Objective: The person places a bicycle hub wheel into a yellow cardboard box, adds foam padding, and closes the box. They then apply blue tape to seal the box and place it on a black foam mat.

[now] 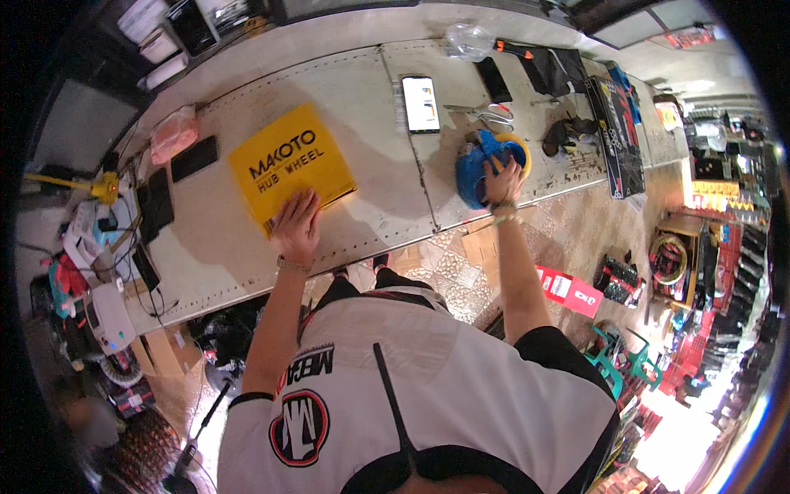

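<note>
A yellow cardboard box (329, 160) with dark lettering lies on the pale worktable (374, 193), left of the middle. My left hand (297, 226) rests on its near edge, fingers stretched out over the top. To the right, my right hand (503, 181) grips a blue tape dispenser (469, 171) that carries a yellowish tape roll (523, 150). Its fingers curl over the dispenser near the table's front edge. Just beyond the dispenser lie scissors (499, 118). A phone with a lit screen (420, 104) lies between the box and the scissors.
Farther right are a dark phone (494, 80), black gloves (568, 134) and a long dark box (615, 140). A crumpled plastic bag (469, 41) sits at the back. On the left are a pink bag (174, 136) and a black phone (194, 159). A red box (569, 291) is on the floor.
</note>
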A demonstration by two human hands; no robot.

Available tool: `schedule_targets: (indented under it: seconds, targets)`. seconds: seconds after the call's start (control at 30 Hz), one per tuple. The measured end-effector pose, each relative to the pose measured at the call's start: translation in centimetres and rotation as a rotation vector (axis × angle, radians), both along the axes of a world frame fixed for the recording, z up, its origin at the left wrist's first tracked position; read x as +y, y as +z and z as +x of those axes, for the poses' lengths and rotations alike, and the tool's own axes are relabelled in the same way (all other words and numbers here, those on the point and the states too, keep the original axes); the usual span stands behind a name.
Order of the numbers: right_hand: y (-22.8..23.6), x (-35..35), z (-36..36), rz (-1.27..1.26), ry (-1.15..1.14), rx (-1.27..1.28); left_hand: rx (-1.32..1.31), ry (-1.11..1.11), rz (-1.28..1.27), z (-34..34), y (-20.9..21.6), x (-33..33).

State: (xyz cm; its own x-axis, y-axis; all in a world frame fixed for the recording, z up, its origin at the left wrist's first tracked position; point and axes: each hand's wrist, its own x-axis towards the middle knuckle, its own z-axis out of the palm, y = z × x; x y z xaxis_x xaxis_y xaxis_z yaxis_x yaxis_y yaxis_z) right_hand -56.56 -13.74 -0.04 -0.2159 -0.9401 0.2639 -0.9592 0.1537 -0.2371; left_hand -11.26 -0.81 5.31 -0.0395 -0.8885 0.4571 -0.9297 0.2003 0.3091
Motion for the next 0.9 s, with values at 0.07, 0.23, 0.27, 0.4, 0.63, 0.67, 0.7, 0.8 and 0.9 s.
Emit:
schedule_targets:
  seconds: [0.07, 0.23, 0.27, 0.4, 0.63, 0.67, 0.7, 0.8, 0.9]
  targets:
    - [-0.6, -3.0, -3.0, 0.325, 0.177, 0.181, 0.036, -0.040, 0.021, 0.8, 0.5, 0.1]
    - [3.1, -5.5, -7.3, 0.402, 0.027, 0.046, 0.049, -0.226, -0.022, 3.0, 0.4, -0.3]
    - [4.5, -5.2, -7.5, 0.390, -0.014, -0.089, 0.025, -0.240, -0.037, 3.2, 0.3, -0.4]
    - [12.8, -1.0, -7.6, -0.049, -0.125, -0.995, 0.100, -0.202, 0.039, 3.2, 0.9, -0.2]
    - [22.9, 11.7, 7.2, 0.338, 0.211, -1.154, 1.178, -0.373, 0.591, 1.8, 9.4, -3.3]
    - [23.3, 13.0, 10.4, 0.514, 0.371, -1.118, 1.270, -0.376, 0.767, 1.6, 10.5, -4.0]
    - [23.4, 14.3, 13.7, 0.678, 0.437, -1.223, 1.374, -0.399, 0.928, 1.5, 11.5, -4.8]
    - [25.3, 16.7, 20.3, 0.779, 0.614, -0.836, 1.413, -0.533, 1.484, 2.5, 13.0, -6.4]
    - [26.4, 17.8, 24.1, 0.810, 0.621, -0.800, 1.366, -0.485, 1.819, 4.6, 12.5, -6.9]
